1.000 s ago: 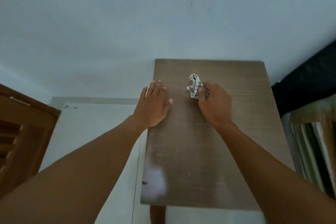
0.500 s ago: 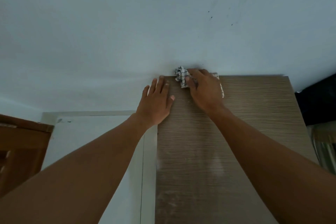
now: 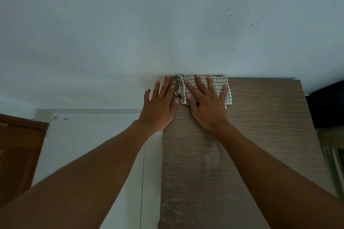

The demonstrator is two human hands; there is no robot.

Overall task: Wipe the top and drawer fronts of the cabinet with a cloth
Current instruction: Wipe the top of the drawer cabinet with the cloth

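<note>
partly hidden cloth (image 3: pixel 219 84) under flat right hand (image 3: pixel 207 107), left hand (image 3: pixel 160 107) flat on cabinet (image 3: pixel 260 121)

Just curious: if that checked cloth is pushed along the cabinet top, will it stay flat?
Probably not: the checked cloth is bunched into folds at its left edge. It looks thin and floppy, so lifted it would likely droop. Pressed under the flat right hand, it should slide over the cabinet top.

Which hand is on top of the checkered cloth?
The right hand: its spread fingers press flat on the checkered cloth. The left hand lies beside it on the bare cabinet top.
</note>
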